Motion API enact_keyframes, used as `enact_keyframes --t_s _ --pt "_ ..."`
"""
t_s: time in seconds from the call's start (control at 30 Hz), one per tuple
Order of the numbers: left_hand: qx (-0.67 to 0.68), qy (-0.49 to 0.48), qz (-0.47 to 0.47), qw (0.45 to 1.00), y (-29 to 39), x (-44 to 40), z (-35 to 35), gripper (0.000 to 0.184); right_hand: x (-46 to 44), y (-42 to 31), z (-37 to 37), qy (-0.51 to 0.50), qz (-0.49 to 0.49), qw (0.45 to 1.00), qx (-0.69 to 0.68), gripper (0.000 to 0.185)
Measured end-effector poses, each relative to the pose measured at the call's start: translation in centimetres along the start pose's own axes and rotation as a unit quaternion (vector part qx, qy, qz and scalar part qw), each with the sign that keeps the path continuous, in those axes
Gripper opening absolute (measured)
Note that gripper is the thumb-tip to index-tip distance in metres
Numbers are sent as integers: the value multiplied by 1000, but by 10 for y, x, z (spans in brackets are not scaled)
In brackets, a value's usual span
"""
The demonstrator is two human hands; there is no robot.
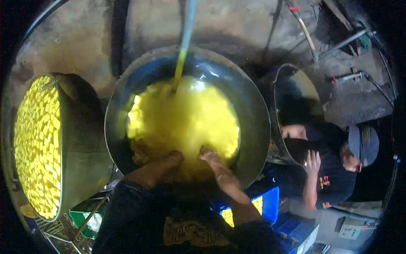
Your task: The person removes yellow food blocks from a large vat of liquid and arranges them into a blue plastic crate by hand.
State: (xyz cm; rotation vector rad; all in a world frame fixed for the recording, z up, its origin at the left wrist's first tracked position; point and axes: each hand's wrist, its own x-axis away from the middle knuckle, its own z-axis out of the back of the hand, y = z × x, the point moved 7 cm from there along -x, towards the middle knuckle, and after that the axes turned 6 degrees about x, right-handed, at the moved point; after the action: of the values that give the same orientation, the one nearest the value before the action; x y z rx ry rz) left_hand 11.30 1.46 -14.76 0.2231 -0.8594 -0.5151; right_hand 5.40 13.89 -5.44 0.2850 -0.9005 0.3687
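A large wok (258, 122) holds yellow liquid and many pale yellow blocks (220, 114), whose kind I cannot make out for sure. Over the near side of the wok is my left hand (175, 157), its fingers hidden by blur and steam. Just to its right, my right hand (206, 152) reaches in at the liquid's edge; its fingertips are smeared too. Whether either hand holds anything does not show. A pole or pipe (186, 40), blue above and yellow below, dips into the liquid from the far side.
On the left a big tub (80, 144) is full of yellow blocks (38, 148). A blue crate (270, 205) with yellow pieces stands near my right forearm. To the right, a co-worker (334, 165) in a dark shirt and cap is beside another large pan (298, 91).
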Motion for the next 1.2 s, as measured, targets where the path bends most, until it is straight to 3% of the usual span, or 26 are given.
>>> enact_keyframes --t_s 0.2,0.33,0.43,0.47,0.5,0.53,0.57,0.63,0.7,0.73,0.77,0.8,0.83,0.87,0.9,0.93,1.07,1.13,1.2 --pt "121 48 -109 985 -12 10 32 36 -36 8 -30 28 117 992 34 31" --pt "226 188 -253 922 -16 18 88 33 -63 26 -20 43 209 975 59 29" --pt "221 272 -234 907 -29 12 135 33 -94 47 17 99 346 927 106 28" --pt "213 285 -208 911 -34 9 148 34 -104 58 38 101 351 927 -84 26" --pt "195 309 -159 917 -39 4 159 36 -107 67 64 103 365 885 -268 24" --pt "198 309 -156 917 -36 -1 167 36 -112 65 97 61 343 867 -356 25" --pt "144 396 -144 896 -35 3 181 35 -115 62 131 24 316 839 -443 26" --pt "171 415 -129 884 -40 -12 185 32 -99 41 195 81 281 891 -347 35" --pt "242 386 -105 884 -57 -44 171 29 -117 27 232 119 92 965 -215 50" --pt "388 319 -73 862 -75 -66 152 28 -135 15 232 117 98 964 -216 50" --pt "538 251 -26 804 -91 -81 131 27 -148 6 241 204 77 970 -103 48" --pt "593 223 1 774 -99 -88 117 26 -162 -1 247 288 55 956 10 47" --pt "373 332 -77 863 -98 -94 126 30 -216 -3 220 350 73 931 78 46" --pt "125 413 -149 890 -88 -93 129 35 -229 -7 215 344 62 934 79 45" --pt "122 411 -143 892 -94 -97 127 35 -237 -8 208 332 55 939 69 44" --pt "220 386 -135 886 -101 -77 144 36 -248 -11 199 324 52 942 66 43" --pt "574 299 -103 755 -117 -8 191 41 -268 -6 186 303 92 948 13 39" --pt "699 283 -103 649 -124 1 187 43 -246 10 191 285 168 934 -132 38" --pt "823 266 -108 491 -139 -7 168 41 -205 26 196 249 272 864 -344 36"
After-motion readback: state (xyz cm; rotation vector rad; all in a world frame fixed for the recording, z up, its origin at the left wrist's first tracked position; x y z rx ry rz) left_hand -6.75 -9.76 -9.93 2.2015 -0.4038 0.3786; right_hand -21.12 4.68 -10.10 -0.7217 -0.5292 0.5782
